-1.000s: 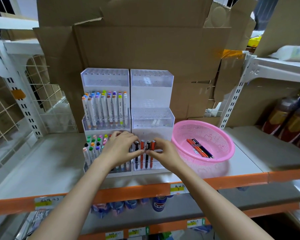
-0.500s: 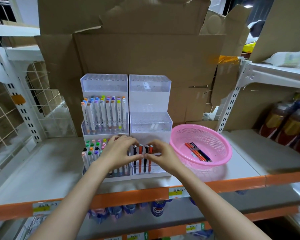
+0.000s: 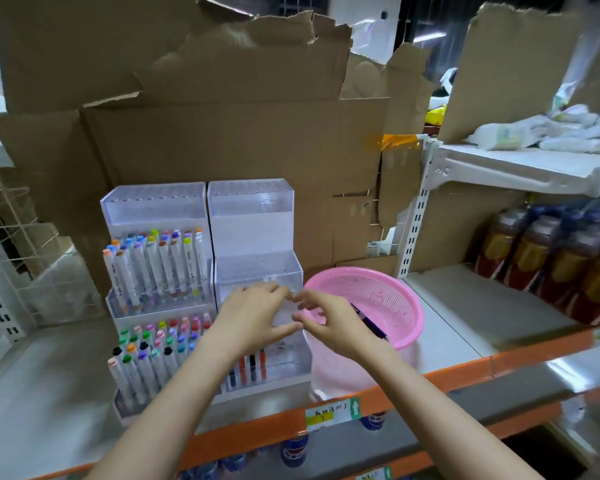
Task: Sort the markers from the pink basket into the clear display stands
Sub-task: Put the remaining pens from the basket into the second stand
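Above the right clear stand [image 3: 253,216], the left hand [image 3: 253,322] and right hand [image 3: 331,323] hover loosely open, empty. Markers [image 3: 369,322] lie in the pink basket [image 3: 381,289] beside it; pinching one mid-barrel should keep it upright for seating.

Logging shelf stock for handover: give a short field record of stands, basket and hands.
left stand: clear tiered acrylic stand, lower two tiers hold colour-capped white markers
right stand: matching clear stand, orange and black markers in bottom tier
basket: round pink plastic basket, dark marker inside
hands: left hand and right hand empty, before right stand
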The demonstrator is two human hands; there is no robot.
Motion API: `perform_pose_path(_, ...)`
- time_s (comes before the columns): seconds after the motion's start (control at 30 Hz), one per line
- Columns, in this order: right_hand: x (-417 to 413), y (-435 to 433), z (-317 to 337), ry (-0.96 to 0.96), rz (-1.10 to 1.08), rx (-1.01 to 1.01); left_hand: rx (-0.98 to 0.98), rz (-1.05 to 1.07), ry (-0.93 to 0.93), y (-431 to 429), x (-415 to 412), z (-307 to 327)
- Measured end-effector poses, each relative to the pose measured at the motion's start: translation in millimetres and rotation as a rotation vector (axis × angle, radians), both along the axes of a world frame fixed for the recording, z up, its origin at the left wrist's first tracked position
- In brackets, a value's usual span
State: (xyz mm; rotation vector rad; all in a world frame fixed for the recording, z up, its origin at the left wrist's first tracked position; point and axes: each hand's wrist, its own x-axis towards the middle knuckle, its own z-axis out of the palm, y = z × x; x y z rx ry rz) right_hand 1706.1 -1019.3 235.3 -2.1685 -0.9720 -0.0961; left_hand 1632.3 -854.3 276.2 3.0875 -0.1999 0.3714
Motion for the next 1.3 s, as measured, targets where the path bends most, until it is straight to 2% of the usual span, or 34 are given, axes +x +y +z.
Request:
perform_pose_path(0.17, 28.2, -41.6, -4.7, -0.089, -0.102, -0.244, 0.070, -0.015, 0.046, -45.0, 38.3, -6.4)
perform_pose_path(0.37, 67.0, -80.8, -16.8, -0.005, -0.212, -0.422, 0.054, -0.015, 0.158, -90.8, 83.2, -24.2)
perform_pose_path(0.53, 100.2, -92.2, -39.3, 0.073, -0.242, -0.576, 0.046, 0.109, 0.345, -110.2, 121.3, -55.9)
perform_pose_path(0.67, 124.3, -91.8, -57.4, 0.079, -0.253, -0.672, -0.046, 0.246, 0.445, -112.7, 143.7, -81.2)
perform_pose_path(0.83, 147.4, -81.7, -70.5, 0.065, -0.229, -0.708, -0.159, 0.380, 0.481, -124.3, 163.0, -96.0)
perform_pose_path(1.03, 160.2, -74.7, -79.2, 0.151, -0.254, -0.633, -0.085, 0.523, 0.590, -141.8, 181.5, -101.4)
perform_pose_path(1.3, 163.0, -80.6, -81.3, 0.269, -0.236, -0.523, -0.082, 0.483, 0.651, -136.0, 183.0, -101.4)
